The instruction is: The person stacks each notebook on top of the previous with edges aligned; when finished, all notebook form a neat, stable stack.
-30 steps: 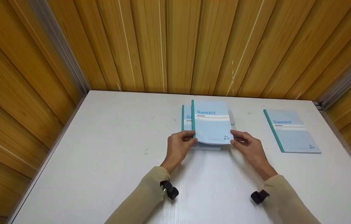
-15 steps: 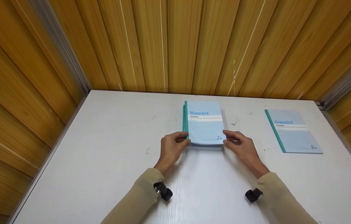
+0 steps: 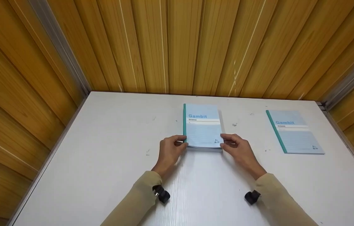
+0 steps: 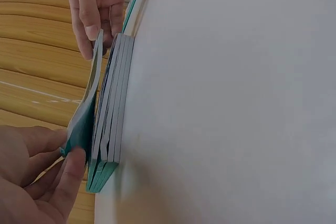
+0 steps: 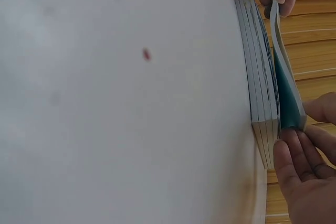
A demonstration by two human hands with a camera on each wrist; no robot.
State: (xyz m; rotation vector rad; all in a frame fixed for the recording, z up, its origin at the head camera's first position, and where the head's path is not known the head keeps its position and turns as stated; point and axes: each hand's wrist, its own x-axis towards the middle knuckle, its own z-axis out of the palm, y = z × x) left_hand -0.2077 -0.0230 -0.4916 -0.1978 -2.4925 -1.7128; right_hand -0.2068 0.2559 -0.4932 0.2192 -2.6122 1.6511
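A light blue "Gambit" notebook [image 3: 202, 128] with a green spine lies over a stack of notebooks in the head view. My left hand [image 3: 171, 152] pinches its near left corner at the spine, and my right hand [image 3: 239, 150] pinches the near right corner. From the left wrist view, the near edge of this notebook [image 4: 86, 103] bows and stands off the stack [image 4: 113, 98]. The right wrist view shows the same gap, with the stacked notebooks [image 5: 258, 72] lying flush on one another.
Another blue notebook [image 3: 295, 133] lies by itself to the right on the white table [image 3: 117, 131]. Wood-patterned panels [image 3: 183, 47] rise behind the table and at both sides. Small dark marks dot the tabletop.
Both hands have carried the notebook left and slightly toward me, lowering it over the stack. Its spine now lines up with the stack, whose covers it hides. The right-hand notebook has stayed put.
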